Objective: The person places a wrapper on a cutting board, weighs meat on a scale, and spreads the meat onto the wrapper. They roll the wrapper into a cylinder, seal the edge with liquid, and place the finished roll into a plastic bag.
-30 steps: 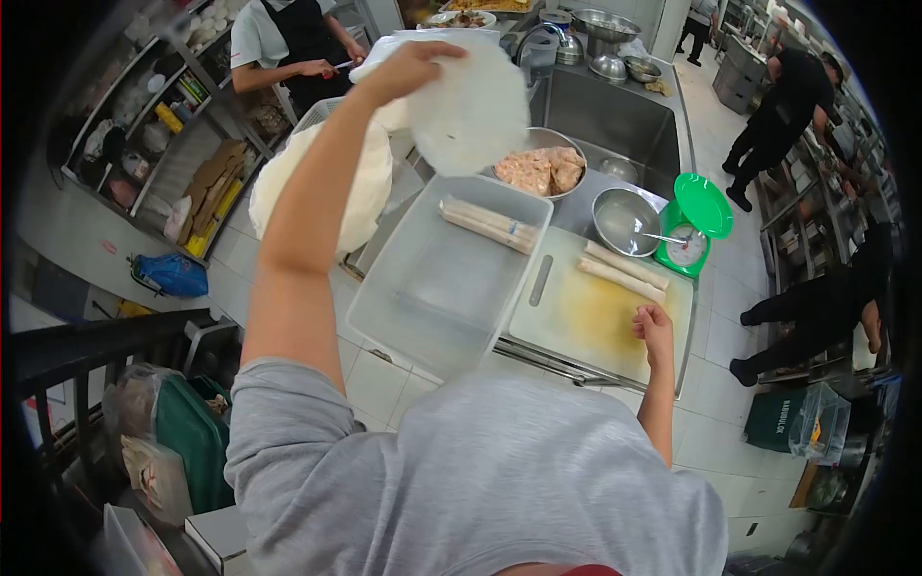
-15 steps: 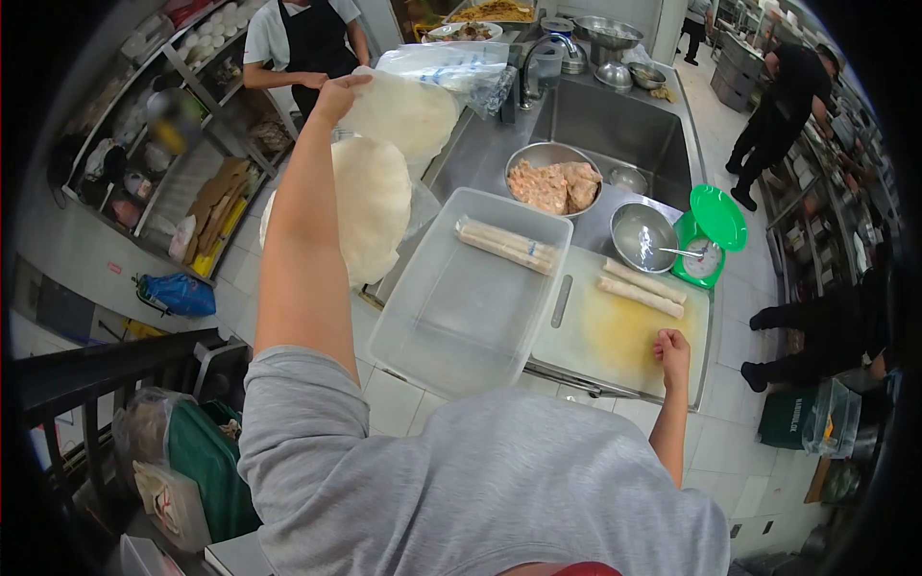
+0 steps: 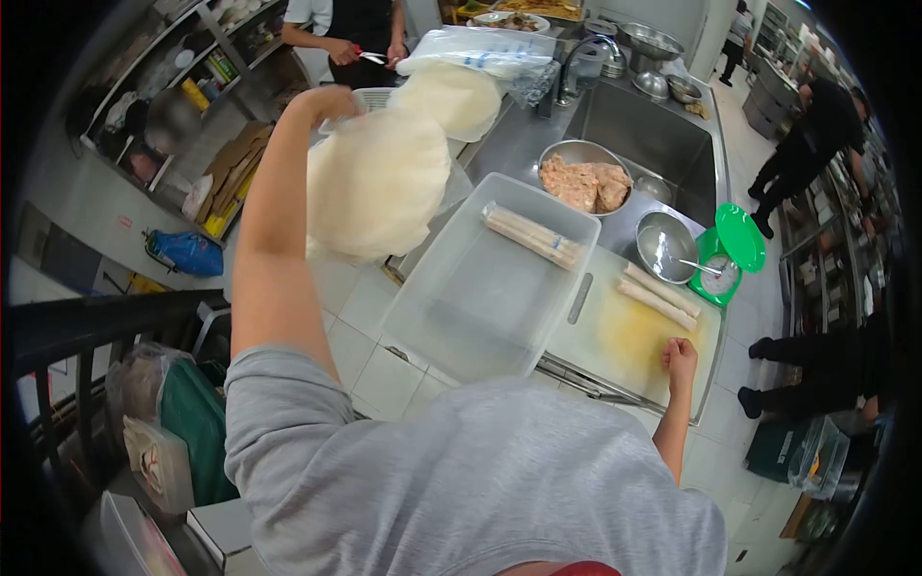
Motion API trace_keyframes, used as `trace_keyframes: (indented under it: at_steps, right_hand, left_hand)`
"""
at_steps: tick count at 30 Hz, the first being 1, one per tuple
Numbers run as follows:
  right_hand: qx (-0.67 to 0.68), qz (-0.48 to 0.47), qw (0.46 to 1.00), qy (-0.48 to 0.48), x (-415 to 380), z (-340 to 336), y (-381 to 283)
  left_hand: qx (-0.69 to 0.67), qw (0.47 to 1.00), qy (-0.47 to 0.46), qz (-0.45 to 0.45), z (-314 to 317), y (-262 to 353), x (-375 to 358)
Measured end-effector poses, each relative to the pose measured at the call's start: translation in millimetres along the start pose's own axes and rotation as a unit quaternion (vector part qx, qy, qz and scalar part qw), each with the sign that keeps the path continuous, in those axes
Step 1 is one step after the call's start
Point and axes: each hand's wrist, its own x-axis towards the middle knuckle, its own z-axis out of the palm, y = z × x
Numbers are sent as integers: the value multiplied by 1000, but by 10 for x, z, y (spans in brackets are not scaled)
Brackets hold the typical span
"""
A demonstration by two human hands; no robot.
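Observation:
My left hand (image 3: 327, 101) is raised at the upper left and holds a round thin white wrapper sheet (image 3: 375, 182) that hangs down from it. A stack of the same wrappers (image 3: 449, 96) lies just beyond on the steel counter. My right hand (image 3: 680, 356) rests as a closed fist on the near edge of the white cutting board (image 3: 624, 336). Two rolled rolls (image 3: 658, 293) lie at the board's far end. A clear plastic tub (image 3: 471, 307) between my hands holds two more rolls (image 3: 531, 235).
A metal bowl of minced filling (image 3: 586, 182), a small steel bowl with a spoon (image 3: 665, 245) and a green scale (image 3: 732, 250) stand behind the board. The sink (image 3: 653, 134) is beyond. A person in a black apron (image 3: 355, 29) works at the far left; others stand in the right aisle.
My left hand has moved left and down with the wrapper sheet, which now hangs lower in front of the counter. My right hand stays on the board.

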Motion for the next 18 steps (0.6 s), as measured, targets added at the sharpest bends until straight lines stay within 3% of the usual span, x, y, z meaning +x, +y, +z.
trace_keyframes:
  at_steps: [1,3,4,7,10,12,13,15,18]
  right_hand:
    - [-18,-5,1000,0,34,24,-12]
    - [-129,-143,980,42,101,162,-220]
    - [-181,-210,959,64,96,260,-395]
    - [-111,-292,950,-11,-175,843,-1635]
    - [-71,-400,907,-110,-498,1585,-2653]
    - [-59,-502,840,-196,-724,2099,-3125]
    - [-121,-538,808,-207,-902,2302,-3362]
    - [-82,-633,745,-196,-1070,2827,-3593]
    - [-103,-667,710,-201,-1124,3471,-3766]
  left_hand:
    - [-1,1000,-19,1,22,-30,-242]
    - [-3,998,-59,3,76,-124,-587]
    - [8,999,1,48,124,-223,-606]
    - [41,965,187,181,332,-360,-785]
    - [32,934,288,211,569,-391,-751]
    - [6,918,340,202,676,-367,-763]
    - [0,911,365,192,716,-345,-773]
    - [18,889,417,190,769,-309,-805]
    - [45,861,465,202,799,-281,-845]
